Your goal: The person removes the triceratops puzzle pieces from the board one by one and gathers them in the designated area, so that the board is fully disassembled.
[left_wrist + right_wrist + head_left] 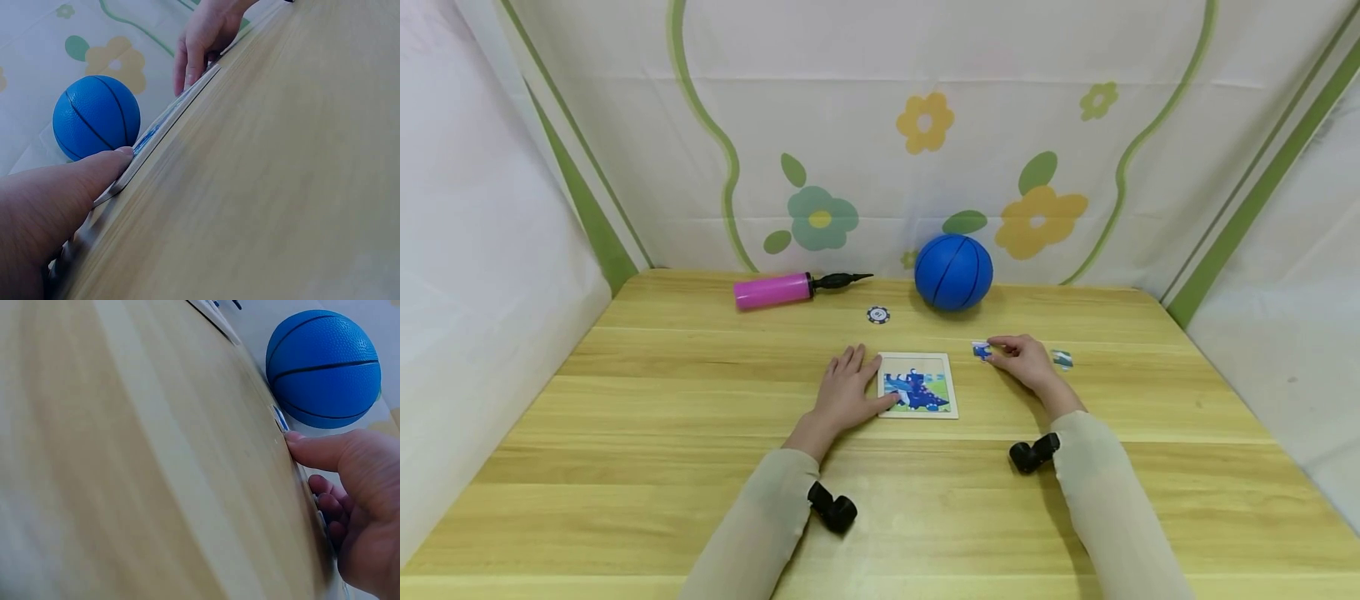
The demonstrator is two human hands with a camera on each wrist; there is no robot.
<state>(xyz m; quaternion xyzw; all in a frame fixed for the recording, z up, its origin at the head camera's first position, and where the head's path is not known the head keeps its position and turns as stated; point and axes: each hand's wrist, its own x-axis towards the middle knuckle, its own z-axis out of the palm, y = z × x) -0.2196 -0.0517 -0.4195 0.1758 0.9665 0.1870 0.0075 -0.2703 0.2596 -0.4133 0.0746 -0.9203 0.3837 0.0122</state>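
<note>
My left hand (846,392) lies at the left side of a small jigsaw puzzle in a pale square frame (914,356), fingers spread on the tabletop. Its thumb rests over the puzzle's lower left, on a picture of a blue dinosaur. To the right of the frame, my right hand (1026,364) pinches the edge of a blue and white puzzle piece (981,350) between thumb and index finger. In the right wrist view the piece (280,417) shows edge-on, close to the table. Just right of that hand lies another puzzle piece (1062,359), green and white.
A blue ball (953,272) with black lines stands at the back of the wooden table (625,433). Left of it are a poker chip (877,314) and a pink hand pump (773,291) with a black nozzle. A flowered curtain (850,125) hangs behind.
</note>
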